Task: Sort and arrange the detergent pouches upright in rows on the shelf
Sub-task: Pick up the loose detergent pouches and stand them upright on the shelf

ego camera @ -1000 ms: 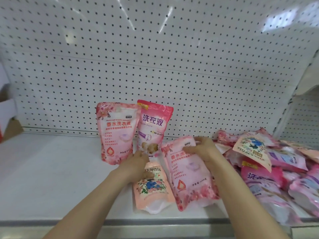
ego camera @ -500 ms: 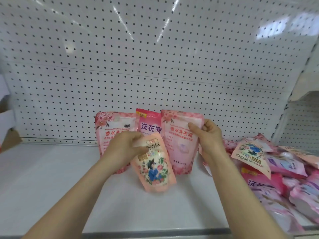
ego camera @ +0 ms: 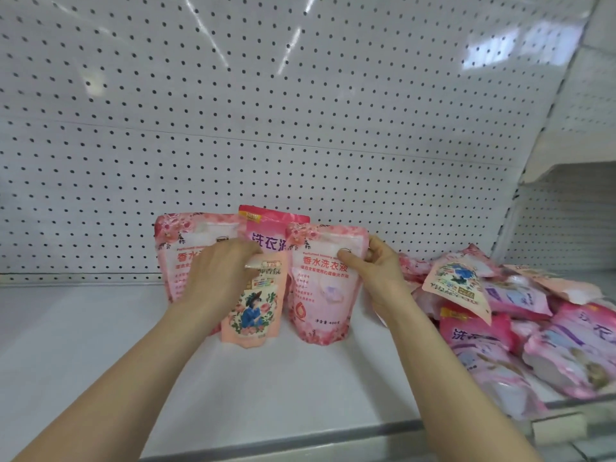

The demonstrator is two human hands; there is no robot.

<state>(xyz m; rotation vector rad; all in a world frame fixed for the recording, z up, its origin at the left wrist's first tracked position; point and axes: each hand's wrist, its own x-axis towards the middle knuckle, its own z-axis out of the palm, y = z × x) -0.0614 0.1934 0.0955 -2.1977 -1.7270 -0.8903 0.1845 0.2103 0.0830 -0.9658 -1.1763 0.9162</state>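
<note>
1. A white shelf (ego camera: 100, 345) runs across the view, backed by a perforated pegboard panel (ego camera: 300, 128).
2. Furthest left, a pink floral pouch (ego camera: 180, 248) stands upright at the back of the shelf, partly hidden by the left hand.
3. The left hand (ego camera: 220, 275) holds a peach pouch (ego camera: 256, 311) printed with a lady in blue. Its fingers (ego camera: 243, 251) are curled together over the top edge, pinching it. The pouch is upright, in front of the back row.
4. Behind it, a magenta pouch (ego camera: 270, 228) stands upright against the panel.
5. Just right of the peach pouch, a second pink floral pouch (ego camera: 323, 295) is upright with its base on the shelf.
6. The right hand (ego camera: 380, 271) pinches this pouch's upper right corner, thumb on the front and the other fingers behind.
7. At the right end of the shelf, a heap of pouches (ego camera: 533, 328) lies jumbled and flat.
</note>
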